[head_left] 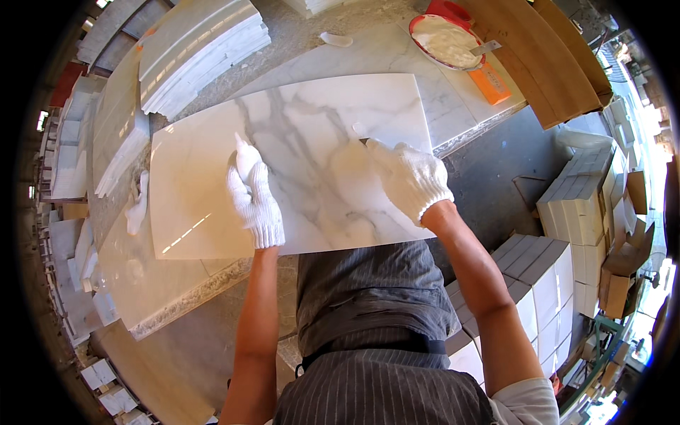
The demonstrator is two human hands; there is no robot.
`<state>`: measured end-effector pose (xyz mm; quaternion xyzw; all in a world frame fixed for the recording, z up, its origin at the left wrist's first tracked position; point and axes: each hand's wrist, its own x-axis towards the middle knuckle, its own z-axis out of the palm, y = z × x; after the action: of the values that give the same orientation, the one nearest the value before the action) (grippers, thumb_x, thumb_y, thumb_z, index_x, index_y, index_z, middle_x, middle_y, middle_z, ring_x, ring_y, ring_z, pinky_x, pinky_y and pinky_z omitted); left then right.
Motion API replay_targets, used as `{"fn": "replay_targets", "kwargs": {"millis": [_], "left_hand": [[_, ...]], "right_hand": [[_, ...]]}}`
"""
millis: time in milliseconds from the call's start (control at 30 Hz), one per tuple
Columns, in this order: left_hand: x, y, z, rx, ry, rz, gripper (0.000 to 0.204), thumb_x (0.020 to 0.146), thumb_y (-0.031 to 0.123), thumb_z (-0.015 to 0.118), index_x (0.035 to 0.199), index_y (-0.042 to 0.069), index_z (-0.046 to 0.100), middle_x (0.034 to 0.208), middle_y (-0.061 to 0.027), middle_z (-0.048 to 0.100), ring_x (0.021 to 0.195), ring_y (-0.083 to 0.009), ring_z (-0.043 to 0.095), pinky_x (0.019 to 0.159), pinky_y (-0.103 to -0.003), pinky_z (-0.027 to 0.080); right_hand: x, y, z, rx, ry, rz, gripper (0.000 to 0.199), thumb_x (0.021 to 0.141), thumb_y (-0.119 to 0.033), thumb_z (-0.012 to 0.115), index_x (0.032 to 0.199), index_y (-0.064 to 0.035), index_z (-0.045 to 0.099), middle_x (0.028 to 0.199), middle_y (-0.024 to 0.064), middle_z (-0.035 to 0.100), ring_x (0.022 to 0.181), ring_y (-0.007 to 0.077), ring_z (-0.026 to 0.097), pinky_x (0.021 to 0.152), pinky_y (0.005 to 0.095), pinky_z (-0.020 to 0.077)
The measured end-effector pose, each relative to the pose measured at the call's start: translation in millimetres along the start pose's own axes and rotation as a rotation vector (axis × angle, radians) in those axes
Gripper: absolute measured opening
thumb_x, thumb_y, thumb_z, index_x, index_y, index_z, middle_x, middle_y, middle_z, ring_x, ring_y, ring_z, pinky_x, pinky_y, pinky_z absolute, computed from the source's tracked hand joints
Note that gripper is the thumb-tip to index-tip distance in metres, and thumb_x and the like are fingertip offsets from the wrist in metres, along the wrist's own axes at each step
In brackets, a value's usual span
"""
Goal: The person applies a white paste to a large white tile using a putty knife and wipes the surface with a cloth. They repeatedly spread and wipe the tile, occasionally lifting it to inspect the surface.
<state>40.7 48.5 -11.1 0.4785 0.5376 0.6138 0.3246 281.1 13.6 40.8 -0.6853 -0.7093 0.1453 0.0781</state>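
Note:
A white marble slab (304,113) with grey veins lies in front of me on a stone-topped bench, its near edge by my lap. My left hand (256,207), in a white knit glove, is closed round a small white squeeze bottle (248,157) with a pointed tip, above the slab's left part. Over the slab's right part is my right hand (414,177), gloved too and closed, fingers pinched. A short dark tip shows at its fingertips; the rest of that thing is hidden. Just beyond the tip, a small pale oval spot (357,128) sits on the slab.
At the far right stand a red-rimmed bowl of white paste (446,42) with a scraper (485,48), an orange box (490,83) and a cardboard box (535,57). Stacked slabs (198,57) rise at the far left. A crumpled white thing (137,203) lies left. Pale stacked blocks (524,283) stand right.

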Motion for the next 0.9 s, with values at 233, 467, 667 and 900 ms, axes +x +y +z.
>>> {"fn": "replay_targets", "kwargs": {"millis": [233, 467, 667, 900], "left_hand": [[2, -5, 0, 0.021, 0.029, -0.009, 0.040, 0.097, 0.007, 0.061, 0.134, 0.000, 0.051, 0.122, -0.0062, 0.060, 0.108, -0.0133, 0.057, 0.095, -0.029, 0.046], [-1, -9, 1, -0.004, 0.019, 0.008, 0.041, 0.098, 0.010, 0.061, 0.136, 0.000, 0.050, 0.124, -0.0047, 0.059, 0.112, -0.0122, 0.054, 0.099, -0.030, 0.043], [0, -3, 3, 0.043, 0.011, -0.017, 0.041, 0.098, 0.011, 0.062, 0.136, 0.000, 0.050, 0.126, -0.0049, 0.058, 0.114, -0.0125, 0.054, 0.100, -0.030, 0.042], [-1, -4, 1, 0.094, 0.028, -0.031, 0.042, 0.098, 0.012, 0.061, 0.137, 0.001, 0.050, 0.126, -0.0052, 0.059, 0.115, -0.0127, 0.054, 0.100, -0.030, 0.042]], "right_hand": [[21, 4, 14, 0.083, 0.121, -0.003, 0.038, 0.093, -0.018, 0.050, 0.130, -0.0229, 0.060, 0.094, 0.0180, 0.066, 0.083, 0.0375, 0.067, 0.071, 0.0462, 0.0532], [5, -3, -9, -0.028, -0.127, 0.007, 0.033, 0.092, -0.013, 0.050, 0.124, -0.0150, 0.060, 0.099, 0.0186, 0.067, 0.088, 0.0361, 0.069, 0.074, 0.0446, 0.0546], [15, 7, 3, 0.174, 0.181, -0.006, 0.033, 0.095, -0.023, 0.052, 0.127, -0.0211, 0.061, 0.096, 0.0183, 0.066, 0.086, 0.0377, 0.066, 0.071, 0.0470, 0.0524], [15, -1, 6, -0.045, -0.074, 0.008, 0.035, 0.093, -0.018, 0.051, 0.127, -0.0203, 0.059, 0.098, 0.0177, 0.067, 0.087, 0.0374, 0.067, 0.072, 0.0470, 0.0528]]}}
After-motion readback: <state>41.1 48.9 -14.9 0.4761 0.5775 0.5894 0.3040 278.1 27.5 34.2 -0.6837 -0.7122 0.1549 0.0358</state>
